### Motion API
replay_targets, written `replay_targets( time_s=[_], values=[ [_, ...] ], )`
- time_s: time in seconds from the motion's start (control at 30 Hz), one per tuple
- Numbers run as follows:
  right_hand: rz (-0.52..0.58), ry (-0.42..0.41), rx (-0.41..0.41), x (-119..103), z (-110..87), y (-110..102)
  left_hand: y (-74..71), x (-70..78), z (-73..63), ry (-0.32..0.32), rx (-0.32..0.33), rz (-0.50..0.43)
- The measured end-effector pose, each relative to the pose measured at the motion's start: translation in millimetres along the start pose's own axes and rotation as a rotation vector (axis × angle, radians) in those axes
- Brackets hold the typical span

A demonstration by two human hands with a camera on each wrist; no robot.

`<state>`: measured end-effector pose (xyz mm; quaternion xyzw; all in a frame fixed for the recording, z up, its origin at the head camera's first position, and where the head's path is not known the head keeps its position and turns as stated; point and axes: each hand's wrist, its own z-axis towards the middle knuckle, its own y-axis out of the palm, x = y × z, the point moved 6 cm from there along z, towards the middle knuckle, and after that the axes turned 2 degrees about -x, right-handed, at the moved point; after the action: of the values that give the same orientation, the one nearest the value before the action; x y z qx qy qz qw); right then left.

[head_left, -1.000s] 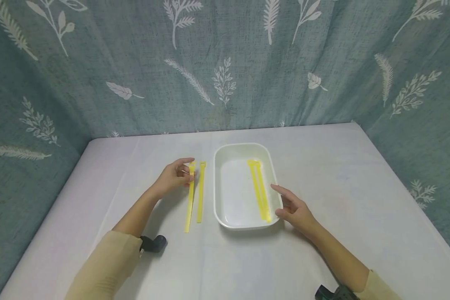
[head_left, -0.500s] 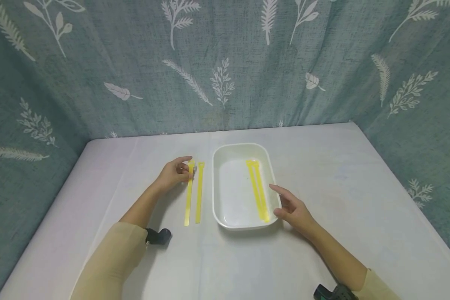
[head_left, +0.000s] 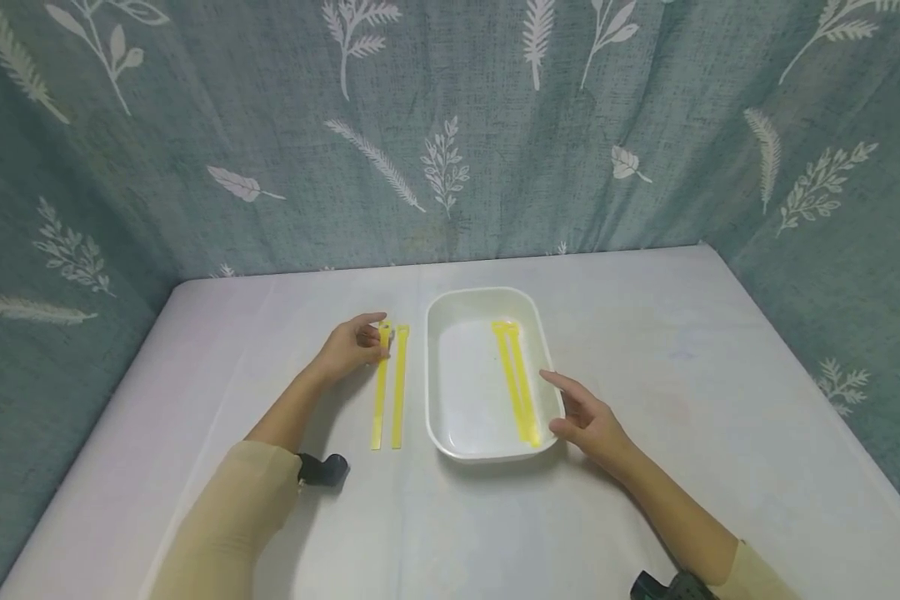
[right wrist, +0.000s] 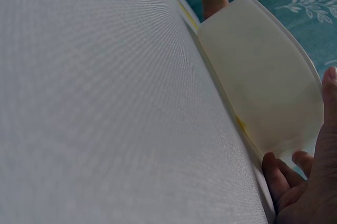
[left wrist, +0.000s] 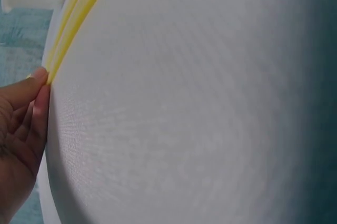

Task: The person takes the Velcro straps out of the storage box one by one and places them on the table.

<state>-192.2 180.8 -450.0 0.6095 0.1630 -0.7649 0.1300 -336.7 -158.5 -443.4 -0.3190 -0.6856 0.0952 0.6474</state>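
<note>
My left hand (head_left: 352, 346) pinches the wider, slotted end of a flat yellow strip (head_left: 380, 400) between thumb and finger. The strip runs toward me, and a matching yellow strip (head_left: 399, 392) lies just right of it, nearly parallel. In the left wrist view the pinched strip (left wrist: 79, 18) leads up from the fingertips. My right hand (head_left: 588, 421) rests at the right side of a white tray (head_left: 433, 375), index fingertip at the rim and thumb near the front corner. From the right wrist, lower fingers (right wrist: 271, 163) show low against the tray's outer wall.
Two more yellow strips (head_left: 517, 383) lie side by side inside the tray, toward its right wall. A white cloth (head_left: 457, 533) covers the table. Behind it hangs a green-blue curtain (head_left: 285, 225) with a leaf print.
The free end of the pinched strip has swung away from me, level with its neighbour's end, and the strip now lies nearly parallel to it. My right hand stays at the tray.
</note>
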Motion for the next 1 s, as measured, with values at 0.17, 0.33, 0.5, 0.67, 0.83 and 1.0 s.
replay_targets(
  time_s=[0.17,0.33,0.5,0.67,0.83,1.0],
  values=[
    [-0.004,0.003,-0.008,0.1,0.6,-0.6,1.2,-1.8,0.4,-0.053,0.025,0.056],
    [-0.010,0.020,-0.001,0.8,0.5,0.0,0.2,-1.6,1.1,-0.097,0.036,0.094],
    [-0.013,0.007,0.000,-0.4,-0.7,0.5,-0.5,1.2,0.6,-0.108,0.026,0.140],
    [-0.008,0.006,-0.003,0.1,-2.0,1.3,-0.2,0.6,0.8,-0.090,0.000,0.136],
    [-0.004,0.002,0.003,-0.8,-2.1,1.2,-0.1,1.2,4.4,-0.094,-0.021,0.148],
    [0.001,-0.003,-0.008,-1.0,-1.0,1.6,-0.4,3.8,6.5,-0.106,-0.039,0.174]
  ],
)
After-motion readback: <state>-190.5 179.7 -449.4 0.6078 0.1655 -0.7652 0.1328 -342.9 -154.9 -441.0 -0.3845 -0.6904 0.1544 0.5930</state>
